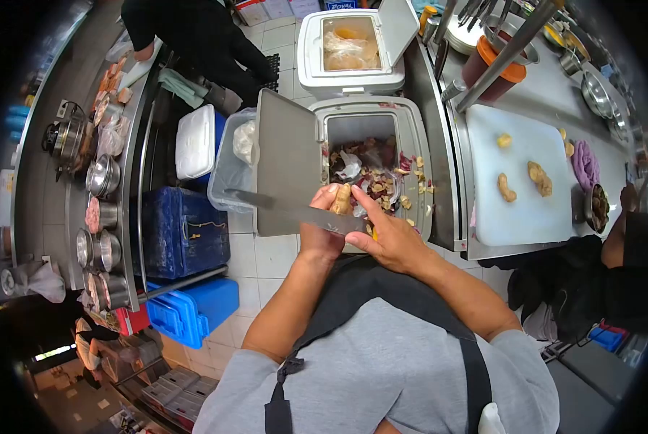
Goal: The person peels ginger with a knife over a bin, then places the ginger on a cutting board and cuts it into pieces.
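My left hand (322, 230) holds a knobbly piece of ginger (342, 199) upright over the open waste bin (410, 137). My right hand (390, 237) grips a long knife (295, 213), its blade lying flat and pointing left across the ginger. The bin below holds peelings and scraps (371, 173). Peel bits lie on the bin's rim.
A white cutting board (526, 210) on the steel counter at right carries three ginger pieces (539, 178). A second white bin (309, 50) stands open behind. Blue crates (183, 231) sit on the floor at left. A person in black (194, 36) works at the far counter; another person's arm (616, 239) is at right.
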The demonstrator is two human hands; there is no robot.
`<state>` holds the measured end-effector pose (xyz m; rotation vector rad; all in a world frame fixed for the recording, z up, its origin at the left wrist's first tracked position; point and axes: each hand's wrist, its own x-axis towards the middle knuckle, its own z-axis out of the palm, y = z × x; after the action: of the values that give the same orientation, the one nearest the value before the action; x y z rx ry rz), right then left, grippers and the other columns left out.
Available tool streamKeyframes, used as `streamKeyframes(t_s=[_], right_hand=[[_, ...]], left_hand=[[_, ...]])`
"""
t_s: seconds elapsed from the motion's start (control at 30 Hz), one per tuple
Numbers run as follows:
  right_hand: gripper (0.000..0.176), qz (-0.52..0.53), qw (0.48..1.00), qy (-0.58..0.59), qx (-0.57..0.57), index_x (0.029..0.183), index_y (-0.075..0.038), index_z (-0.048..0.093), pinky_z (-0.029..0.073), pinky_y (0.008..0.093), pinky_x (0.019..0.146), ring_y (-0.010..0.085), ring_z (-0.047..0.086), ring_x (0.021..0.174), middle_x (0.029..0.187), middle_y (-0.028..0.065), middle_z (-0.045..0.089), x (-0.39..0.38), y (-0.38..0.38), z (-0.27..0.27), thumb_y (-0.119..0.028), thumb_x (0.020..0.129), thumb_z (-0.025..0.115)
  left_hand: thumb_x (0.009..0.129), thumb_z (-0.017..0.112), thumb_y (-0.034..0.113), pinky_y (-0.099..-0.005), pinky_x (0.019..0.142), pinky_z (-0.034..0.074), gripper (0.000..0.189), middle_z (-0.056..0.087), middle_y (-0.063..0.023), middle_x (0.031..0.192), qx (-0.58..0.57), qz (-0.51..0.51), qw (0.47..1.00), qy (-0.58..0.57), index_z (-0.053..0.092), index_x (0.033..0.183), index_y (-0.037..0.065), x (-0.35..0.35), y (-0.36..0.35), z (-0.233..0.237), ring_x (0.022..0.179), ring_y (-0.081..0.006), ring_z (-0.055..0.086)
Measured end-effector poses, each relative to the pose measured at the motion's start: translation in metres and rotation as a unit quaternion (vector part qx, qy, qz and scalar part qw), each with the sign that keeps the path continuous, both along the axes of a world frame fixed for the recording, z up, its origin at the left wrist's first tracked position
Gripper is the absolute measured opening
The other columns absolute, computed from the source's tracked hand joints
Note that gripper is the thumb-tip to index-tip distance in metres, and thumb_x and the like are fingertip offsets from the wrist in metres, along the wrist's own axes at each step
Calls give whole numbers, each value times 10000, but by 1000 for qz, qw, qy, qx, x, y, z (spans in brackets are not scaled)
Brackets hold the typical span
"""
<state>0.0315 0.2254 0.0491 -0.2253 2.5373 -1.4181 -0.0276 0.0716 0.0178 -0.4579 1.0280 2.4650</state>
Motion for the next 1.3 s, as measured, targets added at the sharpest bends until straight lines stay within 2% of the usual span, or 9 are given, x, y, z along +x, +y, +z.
streamKeyframes(t_s=[0.07,0.23,0.57,0.63,0.97,1.07,1.13,1.23,1.3], right_hand=[[831,-2,999,52,15,1527,-112,203,503,481,816,453,638,941,1028,270,656,0,0,-1,-574,919,532],[805,29,999,-29,25,1515,-121,258,483,479,865,454,604,1045,1193,270,611,-4,4,9,-547,908,571],[798,21,996,53,65,1513,-121,260,513,480,780,418,649,927,1041,242,663,-2,3,3,-574,914,533],[794,32,998,-12,60,1518,-115,246,484,489,850,466,598,1039,1226,266,597,-3,2,8,-506,915,584],[801,37,997,-24,58,1530,-108,189,475,497,872,498,568,1076,1258,292,566,-1,4,7,-488,933,566],[821,21,997,-69,27,1536,-100,149,469,490,876,493,572,1084,1225,304,579,0,2,8,-482,939,563],[853,4,998,-21,-52,1539,-98,109,484,500,781,496,624,898,931,304,642,0,0,-8,-514,938,550],[880,8,996,-15,-93,1540,-86,90,479,492,797,503,621,905,957,306,639,2,1,-19,-527,935,552],[869,24,995,-35,-88,1539,-78,75,464,452,859,458,620,972,1032,284,640,4,5,-15,-486,945,561]], left_hand=[[938,537,214,-297,686,498,147,623,-37,871,27,-37,998,-40,590,980,84,3,1,-2,777,-149,604],[941,521,260,-298,663,500,196,630,-27,839,57,-76,995,-31,611,977,89,-4,-11,-17,741,-150,608],[938,526,193,-317,673,498,113,595,-34,853,-16,22,999,-36,576,956,94,-2,-5,0,766,-160,605],[938,530,190,-316,672,496,101,593,-31,854,-39,42,998,-7,575,951,102,-3,-4,-6,756,-157,601],[929,555,202,-268,618,450,114,551,-5,797,-60,55,997,-6,532,866,109,0,3,-10,697,-109,544],[927,554,203,-252,597,420,143,529,5,753,-167,40,983,71,526,829,103,9,10,-14,669,-84,498],[928,544,205,-247,583,398,177,513,14,725,-215,102,968,83,517,791,96,15,20,-3,659,-70,467],[929,542,207,-255,578,402,185,520,16,737,-197,42,976,85,516,788,91,13,13,-10,663,-75,475],[934,543,202,-257,576,402,182,520,14,733,-290,-27,929,228,521,794,88,6,1,-18,652,-74,473]])
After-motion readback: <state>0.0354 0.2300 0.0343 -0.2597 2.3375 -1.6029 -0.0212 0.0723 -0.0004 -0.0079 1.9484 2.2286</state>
